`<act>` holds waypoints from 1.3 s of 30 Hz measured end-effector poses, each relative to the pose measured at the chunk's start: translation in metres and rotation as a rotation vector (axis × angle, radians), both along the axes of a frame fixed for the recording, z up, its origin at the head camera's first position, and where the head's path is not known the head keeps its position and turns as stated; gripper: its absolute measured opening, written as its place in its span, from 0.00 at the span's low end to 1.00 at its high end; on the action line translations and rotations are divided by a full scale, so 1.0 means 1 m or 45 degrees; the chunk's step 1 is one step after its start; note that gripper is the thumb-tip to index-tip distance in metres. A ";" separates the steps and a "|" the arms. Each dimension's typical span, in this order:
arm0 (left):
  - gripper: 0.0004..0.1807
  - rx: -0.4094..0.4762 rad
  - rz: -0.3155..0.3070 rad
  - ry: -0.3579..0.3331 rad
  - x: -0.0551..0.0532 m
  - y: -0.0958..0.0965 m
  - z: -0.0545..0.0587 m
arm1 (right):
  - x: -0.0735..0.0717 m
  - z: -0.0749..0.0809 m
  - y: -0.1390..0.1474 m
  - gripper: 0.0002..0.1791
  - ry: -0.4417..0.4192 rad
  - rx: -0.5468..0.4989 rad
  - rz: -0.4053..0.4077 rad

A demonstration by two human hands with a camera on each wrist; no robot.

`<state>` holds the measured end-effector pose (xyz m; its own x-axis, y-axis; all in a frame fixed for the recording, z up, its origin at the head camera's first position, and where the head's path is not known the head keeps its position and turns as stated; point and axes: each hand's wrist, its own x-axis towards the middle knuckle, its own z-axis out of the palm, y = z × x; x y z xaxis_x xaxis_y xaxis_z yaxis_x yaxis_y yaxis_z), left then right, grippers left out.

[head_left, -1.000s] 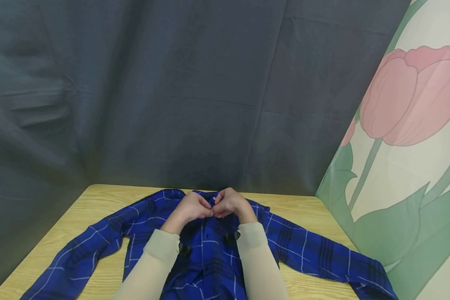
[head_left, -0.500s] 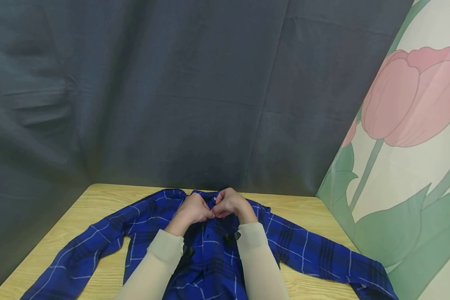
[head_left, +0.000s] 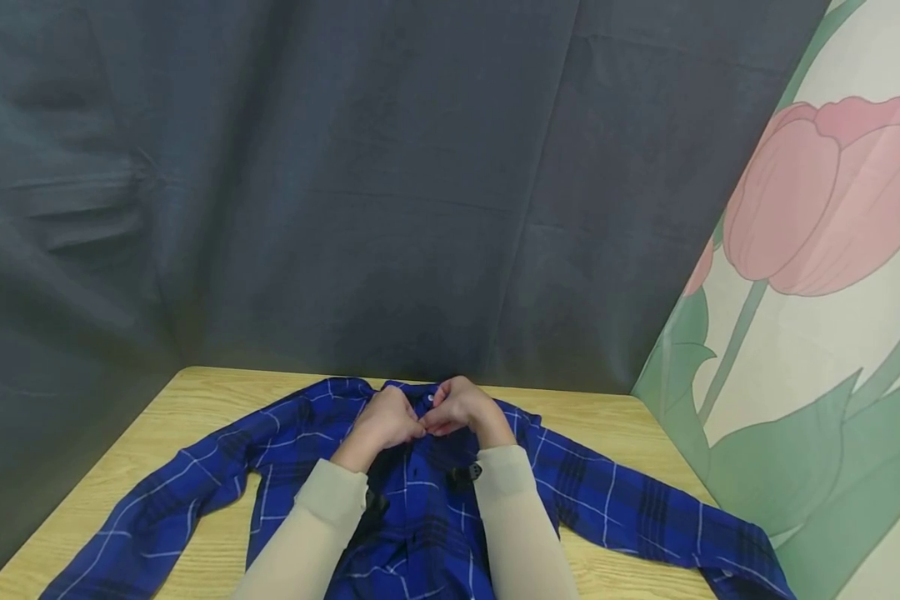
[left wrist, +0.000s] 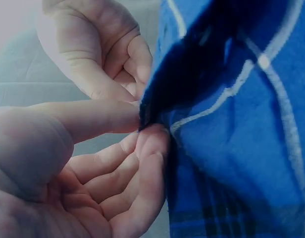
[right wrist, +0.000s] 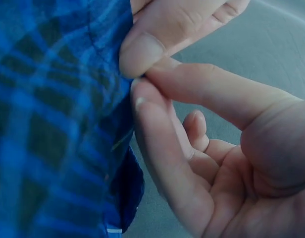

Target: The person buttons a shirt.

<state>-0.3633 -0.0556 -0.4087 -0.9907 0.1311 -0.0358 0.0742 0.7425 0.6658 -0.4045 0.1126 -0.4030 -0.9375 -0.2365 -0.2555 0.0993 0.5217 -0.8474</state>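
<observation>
Your pale wood table bears the blue plaid shirt. Your forearms extend forward over it; near its collar, your left hand and right hand meet, both pinching shirt fabric. Beyond hangs a dark curtain; right, a tulip-patterned wall.

Blue checked cloth fills left side; darker fold low on its edge. Right hand, from right, pinches the edge, thumb against fingertip. Left hand, from above, thumb pressed there too. Grey backdrop behind.
</observation>
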 end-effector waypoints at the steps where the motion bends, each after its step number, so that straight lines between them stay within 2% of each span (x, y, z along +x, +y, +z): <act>1: 0.11 0.009 -0.006 -0.005 -0.001 0.000 0.000 | 0.000 0.000 0.001 0.21 -0.004 -0.009 -0.003; 9: 0.17 0.068 -0.031 -0.063 -0.004 -0.001 -0.002 | 0.000 0.001 0.005 0.19 -0.045 -0.052 0.003; 18: 0.10 0.099 -0.090 -0.001 -0.003 -0.007 -0.001 | 0.001 0.005 0.008 0.17 -0.065 -0.087 0.055; 21: 0.07 0.138 -0.115 0.026 -0.004 -0.008 -0.003 | 0.001 0.006 0.011 0.17 -0.073 -0.105 0.082; 26: 0.07 0.232 -0.153 0.011 -0.005 -0.013 -0.003 | 0.000 0.006 0.016 0.16 -0.048 -0.096 0.142; 29: 0.06 0.294 -0.159 -0.036 -0.005 -0.018 -0.003 | -0.001 0.006 0.017 0.17 -0.017 -0.083 0.182; 35: 0.09 0.419 -0.170 -0.219 -0.010 -0.025 -0.006 | -0.002 0.005 0.019 0.16 0.023 -0.092 0.267; 39: 0.09 0.463 -0.192 -0.283 -0.013 -0.028 -0.008 | -0.004 0.004 0.021 0.15 0.059 -0.110 0.348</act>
